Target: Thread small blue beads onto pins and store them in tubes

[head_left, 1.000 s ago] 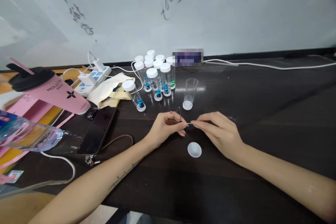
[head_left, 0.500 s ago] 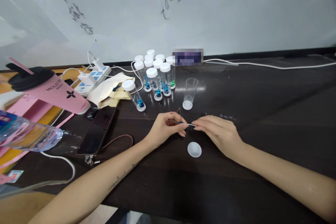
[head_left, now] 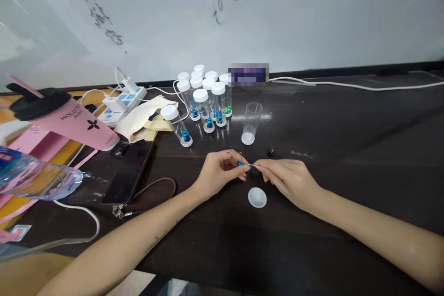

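My left hand (head_left: 220, 172) is closed in a pinch around a small blue part (head_left: 240, 163) with a thin bent wire showing above it. A thin metal rod (head_left: 252, 165) runs from that part to my right hand (head_left: 289, 178), whose fingertips pinch its other end. Below the hands, a round white cap (head_left: 257, 198) lies on the table. An uncapped clear tube (head_left: 252, 120) stands upright behind them, and a small black piece (head_left: 270, 151) lies just beyond my right fingers.
Several white-capped tubes (head_left: 208, 123) holding blue or green parts stand at the back. To the left lie a phone (head_left: 128, 173), a cloth pouch (head_left: 140, 118) and a power strip (head_left: 130, 101). A pink cup (head_left: 86, 122) and a plastic bottle (head_left: 45, 178) are farther left.
The bent wire above my left fingers has turned and shows less height. My right fingers have shifted slightly lower and curled more, uncovering the black piece behind them.
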The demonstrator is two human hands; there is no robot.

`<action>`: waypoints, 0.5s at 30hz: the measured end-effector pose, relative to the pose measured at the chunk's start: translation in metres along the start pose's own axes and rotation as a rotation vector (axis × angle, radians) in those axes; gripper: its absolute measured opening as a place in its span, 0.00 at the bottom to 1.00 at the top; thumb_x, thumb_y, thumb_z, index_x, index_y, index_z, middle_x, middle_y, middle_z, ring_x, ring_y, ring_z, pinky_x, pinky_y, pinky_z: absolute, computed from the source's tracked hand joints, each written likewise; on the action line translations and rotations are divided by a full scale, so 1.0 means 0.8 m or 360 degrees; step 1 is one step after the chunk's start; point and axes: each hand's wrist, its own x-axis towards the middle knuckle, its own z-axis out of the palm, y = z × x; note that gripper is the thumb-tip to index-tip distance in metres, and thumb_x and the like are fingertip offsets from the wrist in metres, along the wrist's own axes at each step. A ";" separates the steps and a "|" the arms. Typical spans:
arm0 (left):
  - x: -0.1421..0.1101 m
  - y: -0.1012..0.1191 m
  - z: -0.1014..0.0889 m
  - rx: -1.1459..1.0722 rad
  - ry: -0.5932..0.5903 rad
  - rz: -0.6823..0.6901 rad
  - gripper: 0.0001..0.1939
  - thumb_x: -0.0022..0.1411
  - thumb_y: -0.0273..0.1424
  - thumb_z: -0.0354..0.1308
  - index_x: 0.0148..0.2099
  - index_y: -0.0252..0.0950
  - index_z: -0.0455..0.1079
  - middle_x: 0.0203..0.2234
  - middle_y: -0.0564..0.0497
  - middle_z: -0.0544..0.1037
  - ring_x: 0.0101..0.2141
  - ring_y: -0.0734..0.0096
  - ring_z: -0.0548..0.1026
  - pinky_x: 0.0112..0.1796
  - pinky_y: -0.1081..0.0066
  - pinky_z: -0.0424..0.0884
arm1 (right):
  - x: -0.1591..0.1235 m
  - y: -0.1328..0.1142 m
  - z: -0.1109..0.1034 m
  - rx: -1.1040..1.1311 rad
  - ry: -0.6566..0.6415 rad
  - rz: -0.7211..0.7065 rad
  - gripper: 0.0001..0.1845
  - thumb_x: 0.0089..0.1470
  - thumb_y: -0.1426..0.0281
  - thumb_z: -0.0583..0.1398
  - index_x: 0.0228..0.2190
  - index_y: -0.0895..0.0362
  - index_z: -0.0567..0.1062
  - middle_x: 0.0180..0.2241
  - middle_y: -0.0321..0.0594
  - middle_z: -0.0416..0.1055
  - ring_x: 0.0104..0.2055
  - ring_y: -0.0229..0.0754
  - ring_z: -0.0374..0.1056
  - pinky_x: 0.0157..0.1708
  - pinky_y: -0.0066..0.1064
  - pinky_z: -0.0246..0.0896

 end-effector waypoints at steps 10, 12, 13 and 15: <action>0.007 0.005 -0.006 -0.0108 0.0174 -0.0162 0.11 0.51 0.34 0.67 0.31 0.30 0.72 0.26 0.51 0.76 0.23 0.75 0.76 0.28 0.73 0.74 | 0.003 -0.002 0.003 -0.0039 0.0114 0.0125 0.12 0.62 0.74 0.55 0.46 0.59 0.73 0.37 0.45 0.75 0.37 0.42 0.73 0.38 0.33 0.69; 0.007 0.003 -0.006 -0.0111 0.0151 -0.0171 0.11 0.51 0.34 0.67 0.31 0.30 0.72 0.27 0.50 0.77 0.23 0.74 0.76 0.28 0.73 0.74 | 0.002 -0.002 0.002 -0.0018 0.0146 0.0086 0.11 0.62 0.74 0.55 0.45 0.59 0.73 0.35 0.44 0.76 0.34 0.41 0.73 0.35 0.32 0.69; 0.006 0.003 -0.006 -0.0102 0.0127 -0.0170 0.12 0.51 0.34 0.67 0.31 0.31 0.72 0.27 0.50 0.77 0.23 0.74 0.76 0.29 0.72 0.74 | 0.002 -0.002 0.002 0.0003 0.0147 0.0075 0.11 0.62 0.74 0.55 0.44 0.59 0.73 0.34 0.43 0.76 0.33 0.40 0.73 0.34 0.31 0.69; 0.005 0.001 -0.006 -0.0058 0.0058 -0.0167 0.12 0.51 0.35 0.67 0.31 0.30 0.73 0.25 0.50 0.77 0.24 0.73 0.76 0.29 0.72 0.74 | 0.002 -0.002 0.001 0.0066 0.0123 0.0110 0.10 0.64 0.74 0.53 0.42 0.58 0.74 0.30 0.40 0.75 0.30 0.38 0.72 0.31 0.29 0.68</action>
